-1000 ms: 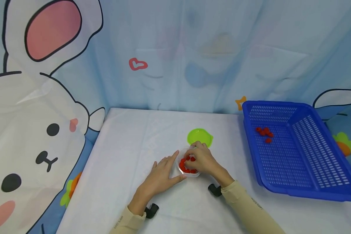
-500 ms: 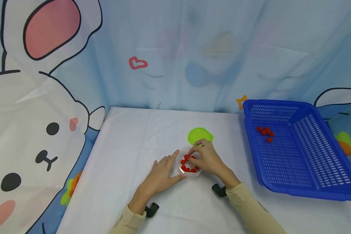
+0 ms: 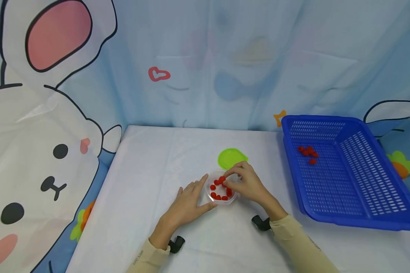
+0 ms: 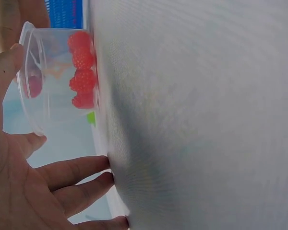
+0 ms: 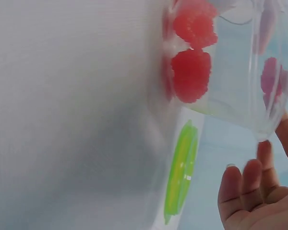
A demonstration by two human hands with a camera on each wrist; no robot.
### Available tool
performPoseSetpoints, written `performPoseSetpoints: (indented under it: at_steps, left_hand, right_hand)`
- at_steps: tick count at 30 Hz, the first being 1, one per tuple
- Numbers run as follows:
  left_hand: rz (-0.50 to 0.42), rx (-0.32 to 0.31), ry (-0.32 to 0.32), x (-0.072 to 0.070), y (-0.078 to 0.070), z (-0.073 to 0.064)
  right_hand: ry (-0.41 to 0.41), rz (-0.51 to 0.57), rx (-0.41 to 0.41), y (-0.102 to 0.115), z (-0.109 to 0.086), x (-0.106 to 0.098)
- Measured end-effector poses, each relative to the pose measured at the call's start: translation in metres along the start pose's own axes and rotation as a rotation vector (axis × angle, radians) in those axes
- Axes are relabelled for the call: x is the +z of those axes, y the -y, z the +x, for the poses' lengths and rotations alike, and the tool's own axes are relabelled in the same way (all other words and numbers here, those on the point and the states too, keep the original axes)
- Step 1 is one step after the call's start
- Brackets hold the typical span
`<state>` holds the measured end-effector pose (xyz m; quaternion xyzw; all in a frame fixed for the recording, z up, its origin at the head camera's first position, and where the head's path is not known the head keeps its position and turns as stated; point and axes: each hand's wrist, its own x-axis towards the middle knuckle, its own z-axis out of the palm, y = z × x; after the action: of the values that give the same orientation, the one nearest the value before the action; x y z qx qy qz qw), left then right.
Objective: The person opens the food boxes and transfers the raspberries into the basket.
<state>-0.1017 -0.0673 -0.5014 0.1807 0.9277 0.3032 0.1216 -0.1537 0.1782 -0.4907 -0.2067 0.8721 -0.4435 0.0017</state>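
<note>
A clear plastic cup (image 3: 222, 201) stands on the white cloth, with several red raspberries (image 3: 218, 197) in a ring on its bottom. My left hand (image 3: 186, 206) holds the cup's rim between thumb and index finger; in the left wrist view its other fingertips (image 4: 105, 163) rest on the cloth. My right hand (image 3: 247, 184) is at the cup's right side, thumb and index finger over the opening. They pinch a raspberry (image 5: 271, 76), seen through the cup wall near rim height in the right wrist view. Behind the cup lies a green lid (image 3: 230, 158).
To the right stands a large blue basket (image 3: 348, 223) with several more raspberries (image 3: 307, 151) near its far left corner. A printed curtain (image 3: 205, 68) hangs behind the table (image 3: 150, 159).
My right hand has drawn back rightward across the cup, showing more of the raspberries inside. The left hand stays at the rim. The basket's raspberries have not moved.
</note>
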Motion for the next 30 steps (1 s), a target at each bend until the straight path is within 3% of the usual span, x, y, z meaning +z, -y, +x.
performPoseSetpoints:
  at_steps: [8, 14, 24, 30]
  left_hand:
    - [-0.004, -0.002, -0.004, 0.0, -0.001, 0.0]
    - [0.005, -0.014, 0.003, 0.002, -0.001, 0.002]
    - [-0.009, -0.009, -0.007, 0.002, 0.0, 0.001]
    - [-0.015, -0.012, -0.005, 0.003, 0.001, 0.002]
  right_hand:
    - [-0.077, 0.058, 0.029, 0.006, -0.002, -0.014]
    - [-0.109, 0.042, 0.031, 0.021, -0.003, -0.037]
    - [-0.218, -0.082, 0.034, 0.047, -0.007, -0.109]
    - [-0.3, -0.15, 0.166, 0.037, -0.01, -0.163]
